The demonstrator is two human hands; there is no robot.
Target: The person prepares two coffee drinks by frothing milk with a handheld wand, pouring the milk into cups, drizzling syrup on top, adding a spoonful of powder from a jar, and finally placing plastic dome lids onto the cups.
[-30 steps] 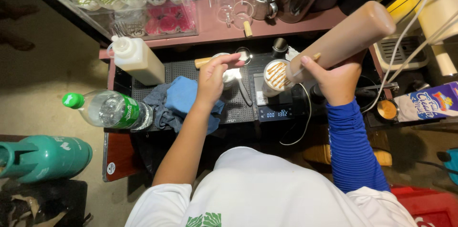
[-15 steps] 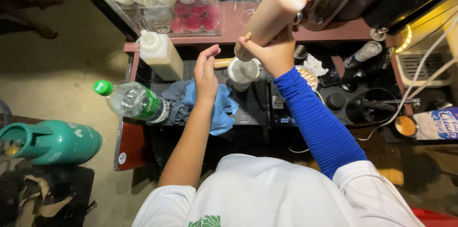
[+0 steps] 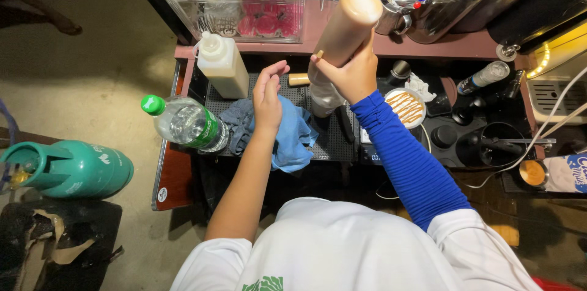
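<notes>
Your right hand (image 3: pixel 354 74) has a closed grip on the tan squeeze bottle (image 3: pixel 343 31), tilted above the counter (image 3: pixel 330 144) centre. Left hand (image 3: pixel 268 96) open, empty, over the blue cloth (image 3: pixel 293 135). Drizzled cup (image 3: pixel 405 106) just right.

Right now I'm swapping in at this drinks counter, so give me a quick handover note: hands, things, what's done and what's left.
Right hand: grip shut on tan squeeze bottle, tipped nozzle-down over the white cup.
Left hand: open, empty, above the blue cloth.
Done: a cup to the right already has a sauce drizzle.
Left: can't see how full the white cup is; bottle not yet set down.
</notes>
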